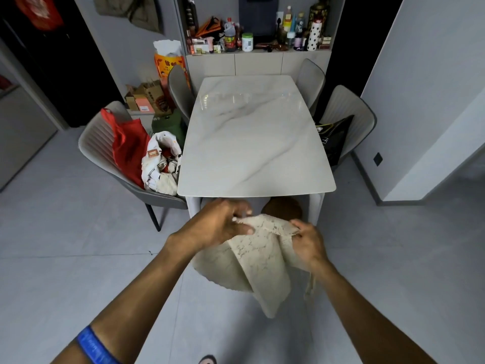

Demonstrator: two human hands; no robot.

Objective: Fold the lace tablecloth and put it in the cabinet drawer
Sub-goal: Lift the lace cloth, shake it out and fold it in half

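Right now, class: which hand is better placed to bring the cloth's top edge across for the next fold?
Probably the left hand: it pinches the lace tablecloth at a free corner; the right hand grips bunched cloth.

lace tablecloth (258, 256): soft cream cloth, openwork pattern, frayed fringe at edge | surface (256, 137): white marble-look top with grey veins, smooth, glossy, reflecting light | floor (65, 248): grey tiles, matt | chair (97, 145): grey ribbed upholstery | wristband (95, 349): blue, smooth
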